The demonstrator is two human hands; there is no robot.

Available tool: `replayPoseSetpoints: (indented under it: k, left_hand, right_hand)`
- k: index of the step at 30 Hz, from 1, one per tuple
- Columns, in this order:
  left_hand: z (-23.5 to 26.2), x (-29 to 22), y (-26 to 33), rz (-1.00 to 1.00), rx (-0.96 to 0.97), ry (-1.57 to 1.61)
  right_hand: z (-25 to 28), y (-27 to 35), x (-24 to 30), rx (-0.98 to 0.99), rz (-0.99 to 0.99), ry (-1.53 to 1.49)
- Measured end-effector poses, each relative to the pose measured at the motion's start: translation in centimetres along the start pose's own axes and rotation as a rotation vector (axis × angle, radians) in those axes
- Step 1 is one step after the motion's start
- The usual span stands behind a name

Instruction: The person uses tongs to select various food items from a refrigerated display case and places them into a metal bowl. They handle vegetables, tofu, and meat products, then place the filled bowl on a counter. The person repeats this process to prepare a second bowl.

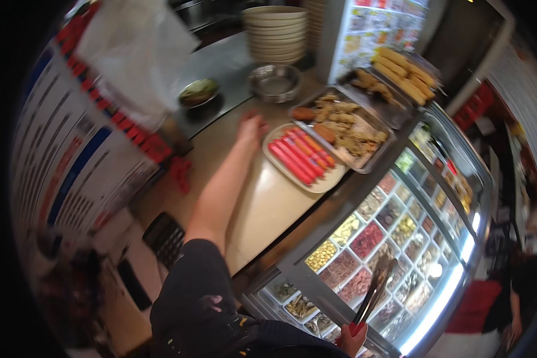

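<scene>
My left hand [253, 127] is stretched out over the beige counter, just left of an oval cream plate [326, 186] of red-wrapped sausages [298, 156]. Blur smears its fingers, so their grip cannot be made out. At the lower edge, my right hand [353, 341] grips metal tongs [373, 293] by their red handle. The tongs point up and away, in front of the lit glass display case [334, 292]. Beyond the plate sits a metal tray [370, 160] of fried pieces, with a few brown patties at its left side.
Stacked cream bowls [274, 36], a metal bowl [274, 83] and a bowl with greenish contents [198, 93] stand at the back. Fried dough sticks [403, 71] lie at the far right. Plastic bags [134, 53] hang left; a calculator [164, 237] lies lower left. A person [489, 298] stands at right.
</scene>
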State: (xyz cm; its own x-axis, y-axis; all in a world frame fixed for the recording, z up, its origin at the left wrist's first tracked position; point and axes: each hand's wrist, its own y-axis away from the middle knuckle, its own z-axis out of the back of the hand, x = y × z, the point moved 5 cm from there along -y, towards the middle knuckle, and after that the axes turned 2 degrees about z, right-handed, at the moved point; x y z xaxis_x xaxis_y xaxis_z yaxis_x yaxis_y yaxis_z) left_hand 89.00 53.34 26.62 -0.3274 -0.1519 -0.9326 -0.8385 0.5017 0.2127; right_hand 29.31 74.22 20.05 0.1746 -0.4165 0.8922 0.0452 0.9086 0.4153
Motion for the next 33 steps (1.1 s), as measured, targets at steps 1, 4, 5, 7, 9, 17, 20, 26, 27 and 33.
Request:
replayPoseSetpoints:
  k: [1, 4, 5, 7, 9, 17, 20, 26, 27, 33]
  left_hand:
    - [-0.5, 0.0, 0.7, 0.019, 0.001, -0.014]
    - [1.8, -1.2, 1.3, -0.014, -0.024, -0.113]
    - [2.5, -1.7, 1.1, -0.044, -0.030, -0.154]
    - [5.5, -2.9, 0.2, -0.059, -0.121, -0.236]
    - [9.8, -3.6, -2.1, -0.113, -0.240, -0.326]
    - [22.8, -9.0, -11.6, -0.559, -0.521, -0.630]
    - [15.2, -5.5, -12.3, -0.281, -0.417, -0.239]
    - [15.6, -7.2, -12.6, -0.257, -0.432, 0.156]
    - [16.0, -7.3, -12.8, -0.264, -0.444, 0.166]
    - [14.4, -6.9, -14.7, -0.322, -0.339, 0.223]
  right_hand:
    - [0.1, 0.3, 0.1, 0.001, -0.020, -0.012]
    - [0.5, 0.3, -0.2, 0.034, -0.014, 0.000]
    - [0.7, -0.1, -1.3, 0.048, 0.001, 0.015]
    - [0.6, -0.6, -1.2, 0.061, 0.031, 0.073]
    - [0.7, -1.1, -1.1, 0.060, 0.035, 0.191]
    - [-2.0, -2.3, -0.1, 0.253, -0.051, 0.229]
    - [-5.1, -2.1, 3.6, 0.100, -0.129, 0.246]
    - [-7.8, -4.1, 5.2, 0.197, -0.077, 0.473]
    - [-8.1, -4.4, 5.5, 0.210, -0.085, 0.447]
    - [-8.5, -6.4, 4.3, 0.200, -0.075, 0.354]
